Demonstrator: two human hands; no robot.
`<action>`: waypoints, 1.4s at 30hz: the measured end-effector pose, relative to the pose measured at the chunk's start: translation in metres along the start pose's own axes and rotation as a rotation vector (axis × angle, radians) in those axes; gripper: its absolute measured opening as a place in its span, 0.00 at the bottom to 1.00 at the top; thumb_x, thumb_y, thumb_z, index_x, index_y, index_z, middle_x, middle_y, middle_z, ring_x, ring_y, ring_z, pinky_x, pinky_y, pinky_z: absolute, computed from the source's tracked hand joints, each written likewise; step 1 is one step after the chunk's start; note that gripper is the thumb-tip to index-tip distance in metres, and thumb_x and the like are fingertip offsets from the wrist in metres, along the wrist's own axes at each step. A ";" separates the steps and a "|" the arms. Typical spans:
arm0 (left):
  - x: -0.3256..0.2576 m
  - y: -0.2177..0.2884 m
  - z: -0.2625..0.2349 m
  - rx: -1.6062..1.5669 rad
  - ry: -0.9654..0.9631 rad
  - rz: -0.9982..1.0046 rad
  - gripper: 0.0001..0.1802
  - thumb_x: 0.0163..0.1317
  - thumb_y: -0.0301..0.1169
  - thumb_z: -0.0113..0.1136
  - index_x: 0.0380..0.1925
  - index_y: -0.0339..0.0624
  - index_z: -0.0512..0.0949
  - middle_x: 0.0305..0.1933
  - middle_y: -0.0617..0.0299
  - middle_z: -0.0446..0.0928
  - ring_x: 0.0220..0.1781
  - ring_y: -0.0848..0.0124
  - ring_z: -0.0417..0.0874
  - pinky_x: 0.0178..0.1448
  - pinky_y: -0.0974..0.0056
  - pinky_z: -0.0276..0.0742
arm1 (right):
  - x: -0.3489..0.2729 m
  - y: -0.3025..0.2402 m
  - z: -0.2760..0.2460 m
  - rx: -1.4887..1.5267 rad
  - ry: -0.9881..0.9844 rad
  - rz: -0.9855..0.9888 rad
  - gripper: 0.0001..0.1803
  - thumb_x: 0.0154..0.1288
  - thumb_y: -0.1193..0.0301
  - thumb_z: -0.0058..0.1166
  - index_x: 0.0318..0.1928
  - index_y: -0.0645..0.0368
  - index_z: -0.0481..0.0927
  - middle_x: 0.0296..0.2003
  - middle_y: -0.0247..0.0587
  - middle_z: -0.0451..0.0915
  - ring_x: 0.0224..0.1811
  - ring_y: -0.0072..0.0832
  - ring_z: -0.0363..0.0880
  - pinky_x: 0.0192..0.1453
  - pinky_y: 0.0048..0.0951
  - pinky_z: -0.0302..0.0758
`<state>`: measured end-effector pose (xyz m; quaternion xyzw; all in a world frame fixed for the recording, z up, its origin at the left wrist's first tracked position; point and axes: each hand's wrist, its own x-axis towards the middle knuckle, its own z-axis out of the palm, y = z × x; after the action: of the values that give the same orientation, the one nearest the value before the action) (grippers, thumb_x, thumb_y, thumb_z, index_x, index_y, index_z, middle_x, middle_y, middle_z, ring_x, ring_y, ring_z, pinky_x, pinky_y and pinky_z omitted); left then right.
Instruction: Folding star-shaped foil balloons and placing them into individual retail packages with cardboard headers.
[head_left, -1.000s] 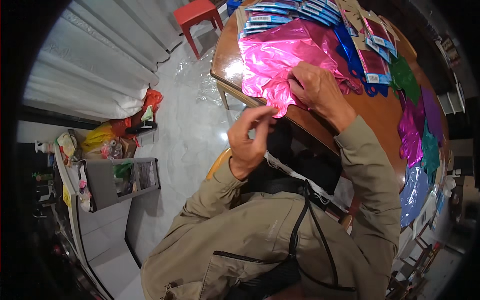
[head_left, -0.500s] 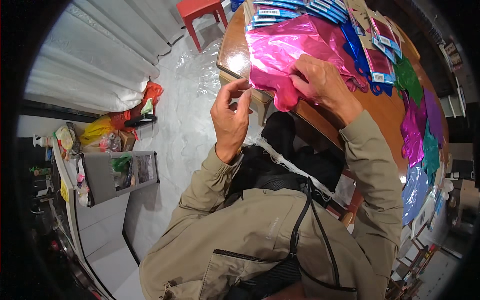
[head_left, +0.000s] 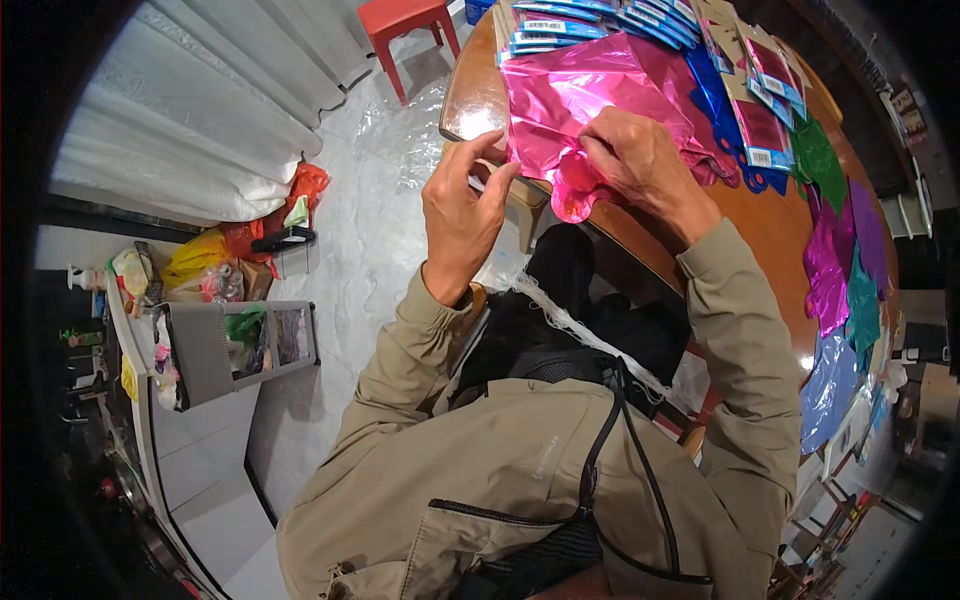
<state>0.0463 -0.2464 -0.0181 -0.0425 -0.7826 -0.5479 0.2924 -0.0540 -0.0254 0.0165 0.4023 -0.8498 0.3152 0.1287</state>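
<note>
Loosely curled left hand, raised — grip apart, right hand angled inward — grip clamped on pink foil

packet pile: cut by top edge | pink foil: partly behind right hand

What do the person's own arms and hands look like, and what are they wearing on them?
Both arms are covered by long khaki-tan sleeves: the left sleeve and the right sleeve are loose, creased cloth ending near the wrists. The left hand and right hand are bare, with no gloves and no watch showing.
</note>
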 end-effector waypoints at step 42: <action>0.056 -0.021 0.073 0.651 -0.345 0.644 0.25 0.73 0.45 0.64 0.64 0.43 0.80 0.65 0.44 0.78 0.68 0.42 0.76 0.71 0.38 0.71 | -0.014 0.158 -0.195 1.723 0.506 0.359 0.21 0.80 0.62 0.56 0.65 0.60 0.81 0.53 0.45 0.89 0.53 0.36 0.90 0.58 0.38 0.89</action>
<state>-0.0384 -0.2047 -0.0240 -0.2788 -0.8975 -0.1414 0.3111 -0.1727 0.1831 0.0908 0.1402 -0.3171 0.9342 -0.0845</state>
